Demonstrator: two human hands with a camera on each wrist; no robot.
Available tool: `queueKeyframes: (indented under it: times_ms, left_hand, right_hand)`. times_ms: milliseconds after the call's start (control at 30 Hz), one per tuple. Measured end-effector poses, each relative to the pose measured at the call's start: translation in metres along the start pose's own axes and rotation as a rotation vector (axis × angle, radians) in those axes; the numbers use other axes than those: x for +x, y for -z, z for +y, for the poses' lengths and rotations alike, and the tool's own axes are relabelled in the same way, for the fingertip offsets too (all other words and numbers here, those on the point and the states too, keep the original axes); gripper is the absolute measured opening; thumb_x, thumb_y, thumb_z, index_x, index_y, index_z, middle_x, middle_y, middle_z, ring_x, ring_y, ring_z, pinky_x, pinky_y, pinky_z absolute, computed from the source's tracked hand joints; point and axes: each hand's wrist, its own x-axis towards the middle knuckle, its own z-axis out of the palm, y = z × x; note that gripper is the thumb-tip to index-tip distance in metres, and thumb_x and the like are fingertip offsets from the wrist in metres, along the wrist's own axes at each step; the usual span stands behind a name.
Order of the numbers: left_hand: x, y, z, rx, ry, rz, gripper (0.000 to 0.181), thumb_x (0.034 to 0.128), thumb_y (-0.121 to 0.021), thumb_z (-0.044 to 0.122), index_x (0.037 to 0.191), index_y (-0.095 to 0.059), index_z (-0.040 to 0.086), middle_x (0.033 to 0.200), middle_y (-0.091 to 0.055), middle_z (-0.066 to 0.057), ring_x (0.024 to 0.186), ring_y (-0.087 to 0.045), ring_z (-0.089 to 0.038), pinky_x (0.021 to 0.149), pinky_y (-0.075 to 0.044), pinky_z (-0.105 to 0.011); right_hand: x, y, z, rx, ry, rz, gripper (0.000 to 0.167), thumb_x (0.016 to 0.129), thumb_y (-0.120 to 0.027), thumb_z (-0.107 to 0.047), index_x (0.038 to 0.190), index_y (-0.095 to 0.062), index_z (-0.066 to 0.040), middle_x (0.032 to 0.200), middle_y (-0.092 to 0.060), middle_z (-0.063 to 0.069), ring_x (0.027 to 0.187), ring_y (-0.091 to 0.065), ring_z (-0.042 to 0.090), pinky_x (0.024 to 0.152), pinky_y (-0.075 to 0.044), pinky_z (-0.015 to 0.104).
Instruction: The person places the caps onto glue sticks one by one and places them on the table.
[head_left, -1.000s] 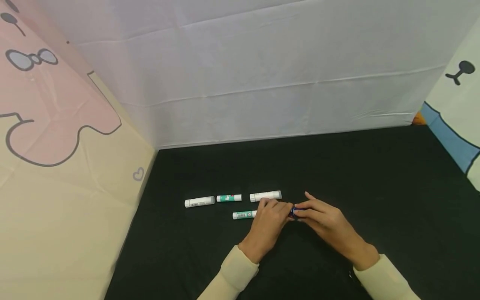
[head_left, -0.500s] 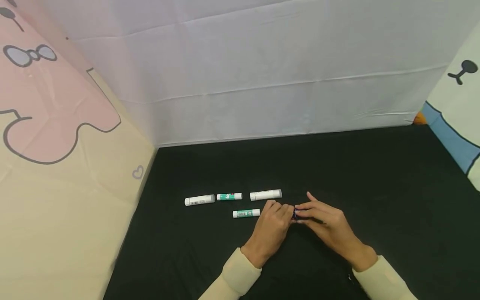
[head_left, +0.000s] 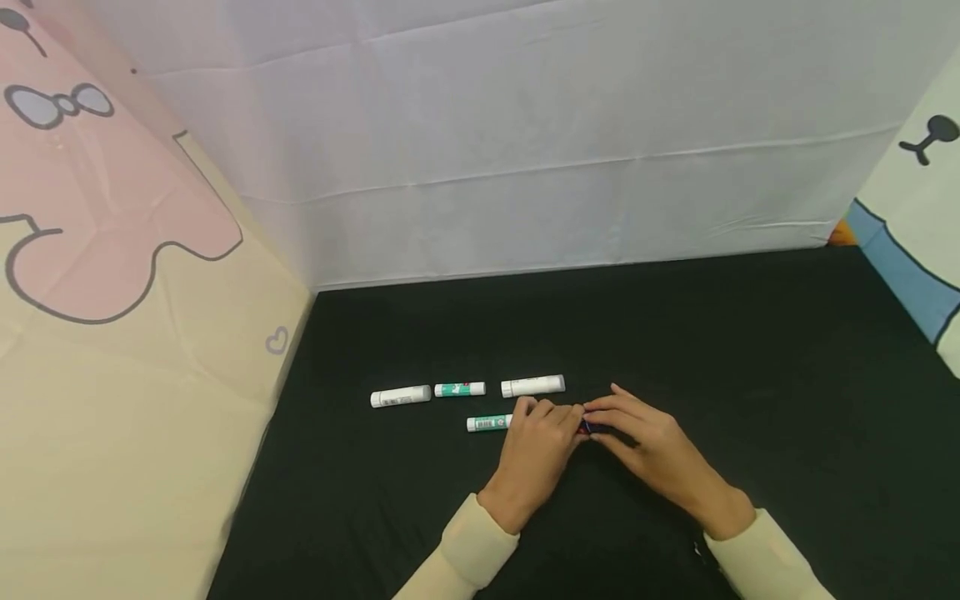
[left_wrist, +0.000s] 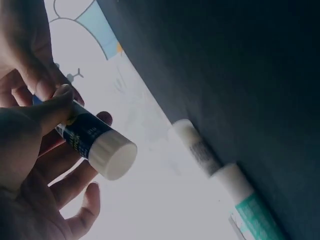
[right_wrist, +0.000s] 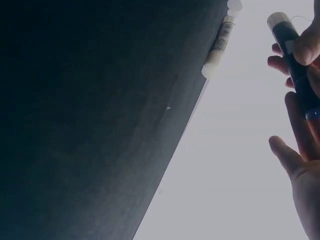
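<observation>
My left hand [head_left: 534, 454] grips a dark blue glue stick [left_wrist: 85, 132], its thumb pressed on the label and its white base [left_wrist: 114, 155] pointing out past the fingers in the left wrist view. At the other end, the blue tip [right_wrist: 312, 114] lies between the fingertips of my right hand [head_left: 660, 446], which pinch it. Both hands meet above the black table, and in the head view they hide most of the stick. Just left of them lies a green-and-white glue stick [head_left: 489, 423], its right end covered by my left hand.
Behind the hands lie a white glue stick [head_left: 533, 386], a smaller green one [head_left: 460, 389] and another white one [head_left: 401, 397], roughly in a row. The black table [head_left: 712, 333] ends at a white cloth wall [head_left: 480, 225]; printed cloths stand at both sides.
Both hands stay together on the glue stick. They have shifted slightly left since half a second ago, and my left hand again covers the end of the nearer green stick.
</observation>
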Motion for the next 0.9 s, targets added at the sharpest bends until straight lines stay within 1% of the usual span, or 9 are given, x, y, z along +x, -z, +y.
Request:
queueKeyframes:
  times_ms: [167,267,367,500,700,900]
  left_hand:
    - [-0.003,0.003,-0.01,-0.023,0.061,-0.038,0.033,0.0912,-0.083,0.04,0.118,-0.08,0.02,0.111,-0.079,0.01,0.097,-0.07,-0.011,0.091,-0.052,-0.036]
    - [-0.006,0.005,-0.018,-0.024,0.092,-0.051,0.032,0.0903,-0.084,0.04,0.116,-0.08,0.021,0.112,-0.079,0.01,0.1,-0.071,-0.012,0.092,-0.052,-0.037]
    - [-0.011,0.008,-0.027,-0.01,0.123,-0.049,0.032,0.0879,-0.086,0.039,0.114,-0.08,0.022,0.112,-0.079,0.009,0.1,-0.071,-0.013,0.093,-0.051,-0.038]
    - [-0.018,0.012,-0.037,-0.003,0.158,-0.035,0.031,0.0853,-0.089,0.036,0.112,-0.081,0.021,0.11,-0.079,0.008,0.097,-0.071,-0.015,0.091,-0.052,-0.039]
    - [-0.027,0.016,-0.051,0.001,0.199,-0.016,0.032,0.0819,-0.093,0.032,0.109,-0.082,0.02,0.106,-0.077,0.006,0.095,-0.071,-0.017,0.09,-0.052,-0.041]
    - [-0.039,0.02,-0.064,-0.013,0.264,-0.034,0.031,0.0791,-0.095,0.027,0.106,-0.083,0.018,0.106,-0.076,0.003,0.096,-0.072,-0.019,0.092,-0.053,-0.043]
  right_hand:
    - [0.0,0.0,-0.001,-0.041,-0.045,-0.048,0.05,0.108,-0.052,-0.043,0.12,-0.075,-0.001,0.126,-0.073,0.016,0.109,-0.072,0.034,0.123,-0.033,0.028]
    - [-0.002,0.001,-0.001,-0.07,-0.084,-0.056,0.054,0.109,-0.05,-0.048,0.122,-0.075,-0.001,0.129,-0.072,0.015,0.112,-0.071,0.032,0.123,-0.033,0.028]
    - [-0.004,0.003,0.0,-0.089,-0.109,-0.06,0.056,0.109,-0.049,-0.05,0.122,-0.075,-0.002,0.129,-0.072,0.014,0.114,-0.07,0.031,0.125,-0.032,0.028]
    - [-0.007,0.004,0.003,-0.109,-0.111,-0.061,0.056,0.109,-0.048,-0.05,0.12,-0.075,-0.002,0.127,-0.072,0.014,0.113,-0.07,0.032,0.125,-0.029,0.027]
    - [-0.006,0.006,0.004,-0.124,-0.094,-0.049,0.055,0.11,-0.047,-0.047,0.119,-0.075,-0.001,0.125,-0.073,0.014,0.11,-0.07,0.033,0.126,-0.027,0.024]
    - [-0.006,0.009,0.005,-0.124,-0.082,-0.039,0.053,0.111,-0.046,-0.045,0.119,-0.075,-0.001,0.125,-0.073,0.014,0.108,-0.07,0.033,0.126,-0.026,0.024]
